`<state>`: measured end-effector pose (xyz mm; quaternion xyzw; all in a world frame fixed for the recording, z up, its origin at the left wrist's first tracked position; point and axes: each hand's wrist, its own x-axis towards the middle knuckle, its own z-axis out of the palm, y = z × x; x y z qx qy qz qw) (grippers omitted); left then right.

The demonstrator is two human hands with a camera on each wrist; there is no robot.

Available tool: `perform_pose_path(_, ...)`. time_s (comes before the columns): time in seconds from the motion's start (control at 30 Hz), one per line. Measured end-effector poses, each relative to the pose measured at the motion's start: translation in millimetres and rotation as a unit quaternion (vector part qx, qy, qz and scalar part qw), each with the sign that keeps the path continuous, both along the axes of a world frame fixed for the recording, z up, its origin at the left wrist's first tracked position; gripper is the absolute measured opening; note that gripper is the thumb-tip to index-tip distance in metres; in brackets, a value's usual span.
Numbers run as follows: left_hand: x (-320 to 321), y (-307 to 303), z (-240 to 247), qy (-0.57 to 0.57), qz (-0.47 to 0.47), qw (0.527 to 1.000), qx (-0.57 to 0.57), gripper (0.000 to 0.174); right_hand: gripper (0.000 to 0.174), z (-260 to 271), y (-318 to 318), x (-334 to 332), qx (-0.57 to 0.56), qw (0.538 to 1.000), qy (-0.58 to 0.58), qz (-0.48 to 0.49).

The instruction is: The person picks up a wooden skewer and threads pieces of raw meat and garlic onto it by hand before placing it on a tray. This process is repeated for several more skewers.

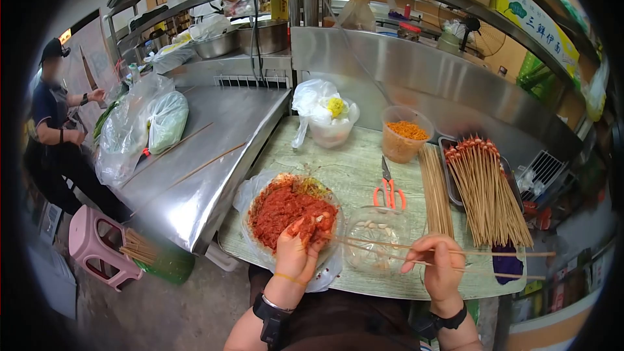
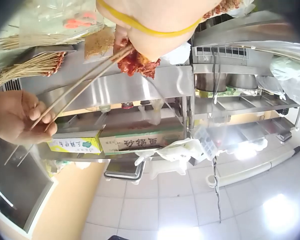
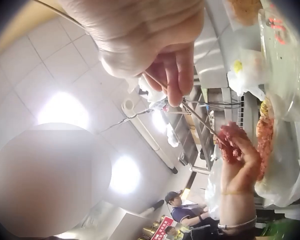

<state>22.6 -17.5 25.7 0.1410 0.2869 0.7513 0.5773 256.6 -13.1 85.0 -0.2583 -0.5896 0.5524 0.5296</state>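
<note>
My left hand (image 1: 296, 257) is over the near right side of a bowl (image 1: 244, 226) of red, minced-looking seasoned meat (image 1: 276, 213). Its fingers grip a clump of that meat (image 2: 135, 65), and red coating covers the fingertips. Two thin bamboo skewers (image 1: 500, 254) run from the clump to the right, their tips hidden in it. My right hand (image 1: 443, 265) pinches these skewers between thumb and fingers along their length. Between the hands, a clear plastic container (image 1: 370, 253) holds several small pale pieces, and the skewers cross above it.
Orange-handled scissors (image 1: 389, 192), a tub of orange shreds (image 1: 406, 133) and bare skewers (image 1: 435, 188) lie beyond the hands. At right stands a tray of loaded skewers (image 1: 484, 188). A bagged white tub (image 1: 328, 123) sits behind. Another person (image 1: 52, 110) stands far left beside a pink stool (image 1: 97, 244).
</note>
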Motion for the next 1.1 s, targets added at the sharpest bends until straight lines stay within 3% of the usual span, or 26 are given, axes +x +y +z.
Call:
perform_pose_path(0.07,2,0,-1,-0.014,0.025,1.0,0.0,0.022,0.039,1,-4,3,0.062,0.997,0.004,-0.055)
perform_pose_path(0.2,3,-2,-4,-0.011,0.01,1.0,-0.001,0.022,0.04,-5,-10,5,0.117,0.991,-0.03,-0.064)
perform_pose_path(0.27,3,-2,-8,0.036,0.007,0.999,0.002,0.022,0.04,-6,-11,7,0.198,0.974,-0.081,-0.078)
perform_pose_path(0.5,8,-3,-6,0.02,0.019,1.0,0.006,0.023,0.04,-6,-16,2,0.179,0.977,-0.087,-0.077)
perform_pose_path(0.87,15,0,-4,-0.035,0.086,0.996,0.009,0.021,0.038,-14,-11,-9,0.362,0.913,-0.165,-0.093)
perform_pose_path(1.1,12,3,-12,-0.045,0.086,0.995,-0.014,0.021,0.037,-18,-9,-13,0.312,0.932,-0.164,-0.082)
